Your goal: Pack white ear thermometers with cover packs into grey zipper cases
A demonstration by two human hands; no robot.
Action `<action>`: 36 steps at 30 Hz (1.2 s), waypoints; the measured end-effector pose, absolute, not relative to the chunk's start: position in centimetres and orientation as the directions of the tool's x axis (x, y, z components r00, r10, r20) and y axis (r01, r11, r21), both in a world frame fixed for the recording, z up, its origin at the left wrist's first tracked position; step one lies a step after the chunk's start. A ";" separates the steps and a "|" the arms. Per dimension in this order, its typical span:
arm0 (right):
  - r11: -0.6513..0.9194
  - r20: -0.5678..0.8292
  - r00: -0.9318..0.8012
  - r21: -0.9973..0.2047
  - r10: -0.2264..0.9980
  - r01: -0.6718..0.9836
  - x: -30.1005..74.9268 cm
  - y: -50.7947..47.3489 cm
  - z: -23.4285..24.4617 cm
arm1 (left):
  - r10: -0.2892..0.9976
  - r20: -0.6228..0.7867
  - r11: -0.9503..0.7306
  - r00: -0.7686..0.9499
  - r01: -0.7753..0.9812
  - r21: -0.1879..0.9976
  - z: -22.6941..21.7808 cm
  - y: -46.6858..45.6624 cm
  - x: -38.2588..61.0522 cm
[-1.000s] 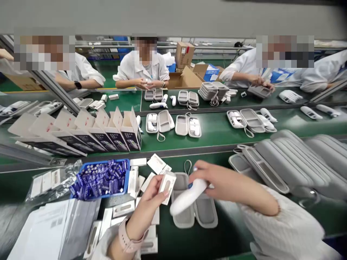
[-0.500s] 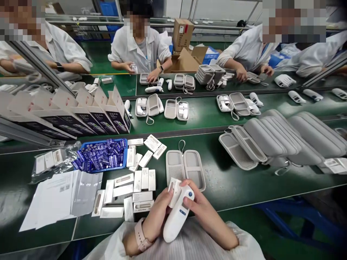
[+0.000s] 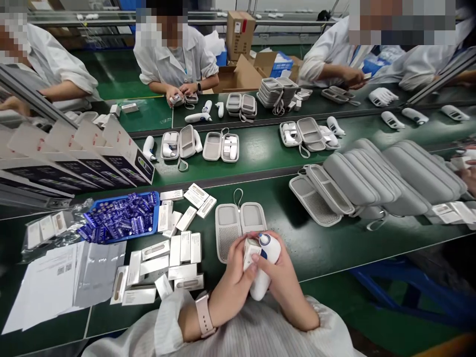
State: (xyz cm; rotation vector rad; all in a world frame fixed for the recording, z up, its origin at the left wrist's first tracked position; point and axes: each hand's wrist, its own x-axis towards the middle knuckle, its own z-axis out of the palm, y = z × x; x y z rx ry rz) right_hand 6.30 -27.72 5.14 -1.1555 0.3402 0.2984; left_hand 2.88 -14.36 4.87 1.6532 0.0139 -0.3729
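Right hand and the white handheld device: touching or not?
Touching. The head view shows the right hand curled around the side of the white handheld device, its thumb lying across the body.

White-and-blue thermometer (image 3: 259, 286), grey case (image 3: 228, 216)

The count runs to one held white device (image 3: 272, 249), one held small box (image 3: 250, 254), one nearby open case (image 3: 228, 218), three belt cases (image 3: 211, 147), three bagged boxes (image 3: 46, 228), and one blue tray (image 3: 156, 213) of batteries (image 3: 130, 213) (too heaped to number).
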 end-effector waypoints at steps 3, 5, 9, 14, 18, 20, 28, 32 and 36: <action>0.314 -0.407 0.906 -0.850 0.115 -0.422 8.3 -29.2 5.0 | -0.247 -0.241 -0.344 0.939 0.147 0.928 4.5 -14.7 4.9; 0.296 -0.393 0.912 -0.862 0.120 -0.411 10.6 -30.1 4.6 | -0.200 -0.159 -0.473 0.967 0.047 0.880 3.8 -14.4 6.9; 0.302 -0.225 0.974 -0.931 -0.032 -0.205 16.5 -30.3 2.7 | -0.216 0.032 -0.695 0.976 -0.177 0.697 1.5 -14.1 10.9; 0.255 -0.114 0.992 -0.962 -0.045 -0.099 21.1 -29.0 -1.2 | -0.190 0.068 -0.737 0.979 -0.188 0.649 -0.4 -14.6 11.6; 0.206 -0.164 0.986 -0.965 0.019 -0.165 19.2 -28.7 -2.7 | -0.116 0.052 -0.695 0.992 -0.118 0.710 -0.5 -14.4 9.3; 0.177 -0.181 0.983 -0.967 0.041 -0.186 17.2 -28.9 -2.5 | -0.116 0.042 -0.665 0.992 -0.109 0.739 -0.4 -14.1 8.0; 0.186 -0.343 0.935 -0.916 0.092 -0.355 13.2 -30.2 -1.5 | -0.246 0.115 -0.570 0.962 -0.240 0.786 -0.7 -13.1 5.8; 0.028 -0.299 0.938 -0.951 0.176 -0.308 13.0 -30.5 -1.7 | -0.313 0.150 -0.571 0.938 -0.311 0.760 -0.8 -13.0 6.0; -0.217 -0.362 0.931 -0.914 0.057 -0.342 12.1 -30.6 -1.6 | -0.500 0.016 -0.616 0.866 -0.368 0.697 -0.3 -13.3 6.9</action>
